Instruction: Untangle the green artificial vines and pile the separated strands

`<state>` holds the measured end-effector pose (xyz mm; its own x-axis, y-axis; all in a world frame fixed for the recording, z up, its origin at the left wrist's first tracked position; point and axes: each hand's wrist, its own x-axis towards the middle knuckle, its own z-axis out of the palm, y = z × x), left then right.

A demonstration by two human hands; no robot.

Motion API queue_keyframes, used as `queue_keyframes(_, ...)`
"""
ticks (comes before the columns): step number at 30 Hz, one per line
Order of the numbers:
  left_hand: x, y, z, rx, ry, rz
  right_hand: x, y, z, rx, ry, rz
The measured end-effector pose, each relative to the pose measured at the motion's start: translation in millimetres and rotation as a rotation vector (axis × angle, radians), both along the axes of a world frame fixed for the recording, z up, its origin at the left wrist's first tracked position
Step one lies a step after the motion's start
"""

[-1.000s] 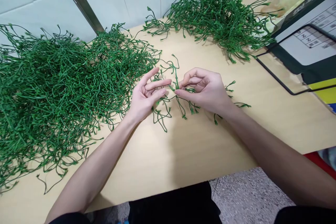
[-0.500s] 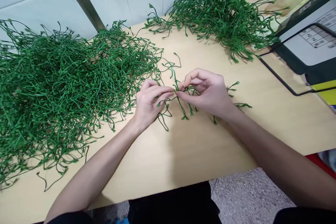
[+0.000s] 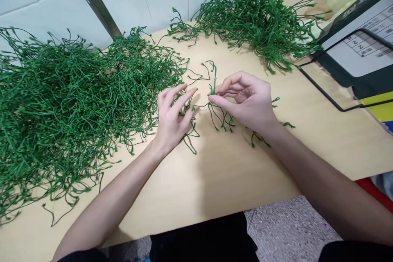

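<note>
A branching green sprig (image 3: 214, 82) sits between the two hands, pinched by the thumb and forefinger of the right hand (image 3: 250, 96), one strand reaching toward the left hand (image 3: 168, 116), whose fingers are spread and loose. A large tangled pile (image 3: 70, 102) lies left of the left hand; beyond the right hand are a smaller heap (image 3: 254, 18) and, farther right, a black wire frame (image 3: 342, 109).
</note>
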<state>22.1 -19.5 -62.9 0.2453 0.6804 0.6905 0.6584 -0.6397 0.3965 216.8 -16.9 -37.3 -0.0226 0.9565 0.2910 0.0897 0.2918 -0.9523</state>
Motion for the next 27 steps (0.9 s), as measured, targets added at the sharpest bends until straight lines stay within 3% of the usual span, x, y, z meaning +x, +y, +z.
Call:
queue_keyframes(5,0.3,-2.1,-0.5,0.042,0.062,-0.309,-1.8,-2.7,0.1,-0.083,0.041,0.085)
queue_keyframes(8,0.9,-4.7,-0.1,0.043,0.097,-0.399,-2.9,-3.4,-0.1,-0.102,0.04,0.109)
queue_keyframes(14,0.8,-6.0,0.0,0.067,0.095,-0.384,-3.5,-3.2,-0.9,-0.098,0.06,0.118)
queue_keyframes(19,2.1,-7.8,0.0,0.044,-0.027,-0.357,-2.7,-2.4,-0.1,-0.112,0.071,0.127)
queue_keyframes(23,6.2,-8.9,0.4,-0.132,-0.265,-0.234,-1.5,-1.5,0.8,-0.141,0.084,0.178)
queue_keyframes(27,9.5,-9.0,1.8,-0.355,-0.507,-0.222,-0.9,-0.8,0.5,-0.129,0.062,0.241)
